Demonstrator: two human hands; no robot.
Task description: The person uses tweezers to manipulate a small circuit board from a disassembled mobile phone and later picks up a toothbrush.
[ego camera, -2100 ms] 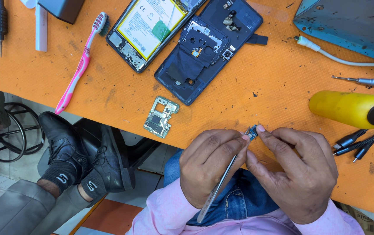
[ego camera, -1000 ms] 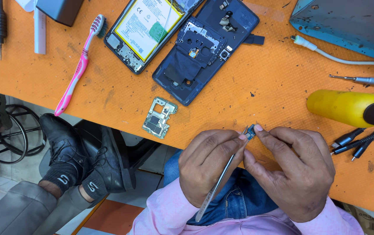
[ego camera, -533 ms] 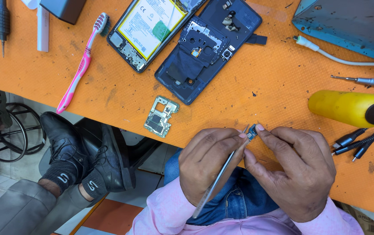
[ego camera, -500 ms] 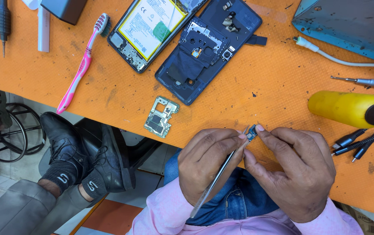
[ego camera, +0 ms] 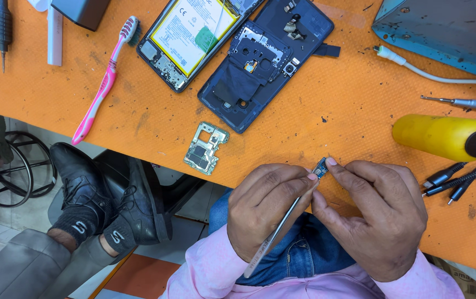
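Observation:
Over the near edge of the orange table [ego camera: 315, 119], my left hand [ego camera: 265, 207] grips metal tweezers [ego camera: 271, 239] whose tips meet a small blue-grey phone part [ego camera: 320, 168]. My right hand [ego camera: 379, 213] pinches that same part between finger and thumb. A small circuit board [ego camera: 205, 148] lies on the table just left of my hands. Farther back lie an opened phone body with a yellow battery [ego camera: 191, 34] and its dark back cover [ego camera: 265, 61].
A pink toothbrush [ego camera: 104, 83] and a dark screwdriver [ego camera: 1, 25] lie at the left. A yellow-handled tool [ego camera: 443, 137], black cable plugs [ego camera: 454, 180], a thin metal driver [ego camera: 462, 102] and a blue metal plate [ego camera: 443, 27] sit at the right. Another person's black shoes [ego camera: 105, 194] show under the table.
Almost nothing has changed. Both hands stay together on the small part at the table edge, with only slight shifts of the tweezers and the view.

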